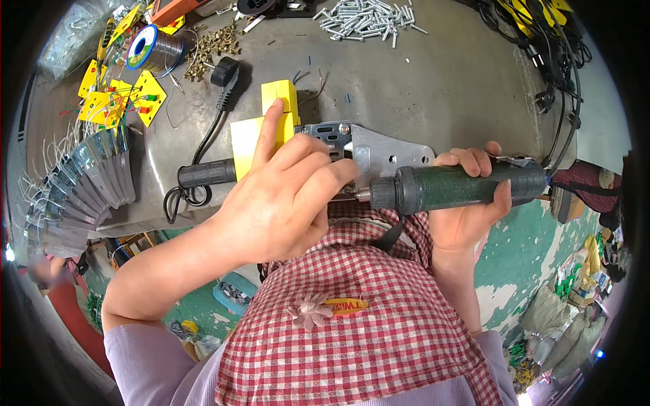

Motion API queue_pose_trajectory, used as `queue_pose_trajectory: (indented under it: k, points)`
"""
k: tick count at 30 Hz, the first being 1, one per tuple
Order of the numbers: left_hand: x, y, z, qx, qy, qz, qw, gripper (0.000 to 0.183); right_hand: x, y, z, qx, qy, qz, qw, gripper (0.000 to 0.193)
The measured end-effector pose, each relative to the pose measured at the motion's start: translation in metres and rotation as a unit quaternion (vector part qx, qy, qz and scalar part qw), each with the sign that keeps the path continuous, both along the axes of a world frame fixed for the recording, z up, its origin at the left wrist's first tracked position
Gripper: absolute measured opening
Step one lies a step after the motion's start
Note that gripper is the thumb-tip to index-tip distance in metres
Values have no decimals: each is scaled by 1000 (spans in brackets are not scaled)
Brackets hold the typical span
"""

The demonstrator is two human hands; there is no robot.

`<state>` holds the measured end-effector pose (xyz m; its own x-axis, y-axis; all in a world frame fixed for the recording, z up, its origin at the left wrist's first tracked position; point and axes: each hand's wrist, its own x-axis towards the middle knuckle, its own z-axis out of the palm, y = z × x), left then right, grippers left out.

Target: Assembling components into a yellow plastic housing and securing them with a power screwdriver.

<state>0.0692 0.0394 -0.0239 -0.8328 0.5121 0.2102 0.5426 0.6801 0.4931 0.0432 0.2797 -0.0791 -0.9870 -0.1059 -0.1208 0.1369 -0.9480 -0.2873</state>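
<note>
My left hand lies over a yellow-housed tool on the table, its index finger stretched across the yellow casing and its other fingers curled near the metal bracket. A flat, tapered metal plate extends right from that bracket. On the casing's left side are a black handle and a cord with a black plug. My right hand wraps around a dark green electric screwdriver, held level. Its bit points left, close to my left fingertips, which hide the bit's end.
Silver screws lie in a pile at the back, with small brass-coloured parts farther left. A solder spool, yellow wired plates and a fanned row of clear packets occupy the left side. Black cables hang at the right.
</note>
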Motion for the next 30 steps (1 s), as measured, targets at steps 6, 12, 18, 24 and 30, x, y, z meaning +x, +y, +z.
queue_pose_trajectory:
  k: [6, 12, 18, 24, 30]
  points:
    - [1, 3, 0, 13, -10, 18, 1000, 64, 7, -2, 7, 50, -20, -25, 998, 50]
    - [1, 3, -1, -9, -13, 22, 1000, 65, 9, -4, 7, 12, -33, -25, 999, 45]
    - [1, 0, -1, -5, -9, 11, 1000, 62, 5, -2, 7, 28, -47, -19, 998, 44]
    - [0, -5, -5, 17, -18, 1, 1000, 55, 2, -2, 5, 56, -50, -21, 997, 43]
    - [1, -5, -9, 67, 1, 11, 998, 58, 0, 0, 3, 52, -46, -12, 997, 40]
